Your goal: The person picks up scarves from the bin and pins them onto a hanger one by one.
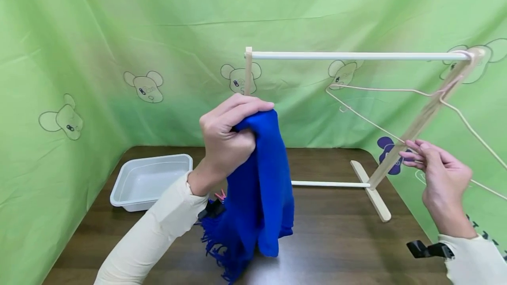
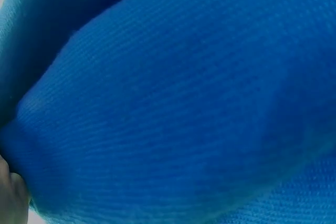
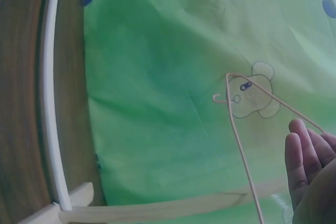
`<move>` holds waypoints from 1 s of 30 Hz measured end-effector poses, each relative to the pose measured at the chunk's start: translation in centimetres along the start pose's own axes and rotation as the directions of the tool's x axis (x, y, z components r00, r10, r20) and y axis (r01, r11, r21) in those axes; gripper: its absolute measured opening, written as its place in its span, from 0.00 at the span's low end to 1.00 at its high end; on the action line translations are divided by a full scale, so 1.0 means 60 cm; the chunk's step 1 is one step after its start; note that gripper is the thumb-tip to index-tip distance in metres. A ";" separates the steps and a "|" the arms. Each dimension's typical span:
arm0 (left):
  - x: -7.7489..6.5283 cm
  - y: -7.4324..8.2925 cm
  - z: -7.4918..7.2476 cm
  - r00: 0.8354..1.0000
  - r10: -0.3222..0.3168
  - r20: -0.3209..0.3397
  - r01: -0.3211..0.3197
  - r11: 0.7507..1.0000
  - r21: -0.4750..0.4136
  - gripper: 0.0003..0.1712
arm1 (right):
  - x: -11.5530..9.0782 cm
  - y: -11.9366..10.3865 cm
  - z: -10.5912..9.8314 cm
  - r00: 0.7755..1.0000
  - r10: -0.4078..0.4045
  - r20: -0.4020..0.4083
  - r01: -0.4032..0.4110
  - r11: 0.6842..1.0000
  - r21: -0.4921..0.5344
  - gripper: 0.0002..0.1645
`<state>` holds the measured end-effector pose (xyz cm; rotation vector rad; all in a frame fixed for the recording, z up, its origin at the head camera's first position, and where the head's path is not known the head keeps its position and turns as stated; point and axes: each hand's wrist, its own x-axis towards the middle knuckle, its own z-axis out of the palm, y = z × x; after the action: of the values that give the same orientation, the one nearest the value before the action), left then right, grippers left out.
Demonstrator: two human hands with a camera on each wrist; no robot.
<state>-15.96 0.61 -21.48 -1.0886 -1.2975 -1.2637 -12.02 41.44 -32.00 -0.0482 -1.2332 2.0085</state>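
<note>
My left hand (image 1: pixel 229 135) grips a folded blue scarf (image 1: pixel 265 188) near its top, in the middle of the head view. The scarf hangs down, its fringe trailing at the lower left. Blue knit fills most of the left wrist view. On the right, my right hand (image 1: pixel 445 179) pinches the lower bar of a pale wire clothes hanger (image 1: pixel 380 89) between thumb and fingers. That hanger hangs by its hook at the right end of the rack's white top rod (image 1: pixel 356 56). In the right wrist view, one corner of the hanger (image 3: pixel 244 157) and its small side hook show.
A white plastic basin (image 1: pixel 150 159) stands at the table's back left. The rack's wooden right post (image 1: pixel 420 118) rises from a foot (image 1: pixel 380 203) on the brown table (image 1: pixel 328 245). A pink clothespin (image 1: pixel 220 195) shows beside the scarf. Green printed cloth surrounds the table.
</note>
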 end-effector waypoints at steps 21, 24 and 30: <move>-0.033 -0.006 0.021 0.995 -0.049 0.089 0.052 0.998 -0.029 0.24 | 0.064 -0.059 0.024 0.975 -0.222 -0.017 0.223 0.972 0.068 0.22; -0.038 -0.007 0.022 0.992 -0.065 0.112 0.069 0.997 -0.036 0.24 | 0.070 -0.062 0.022 0.970 -0.243 -0.023 0.244 0.968 0.068 0.22; -0.046 -0.014 0.021 0.989 -0.082 0.123 0.086 0.996 -0.029 0.24 | 0.089 -0.079 0.026 0.977 -0.207 -0.059 0.196 0.968 -0.159 0.14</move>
<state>-16.53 1.89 -24.27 -1.1607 -1.4303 -1.3028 -13.66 44.70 -25.69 -0.0691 -1.2877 1.7214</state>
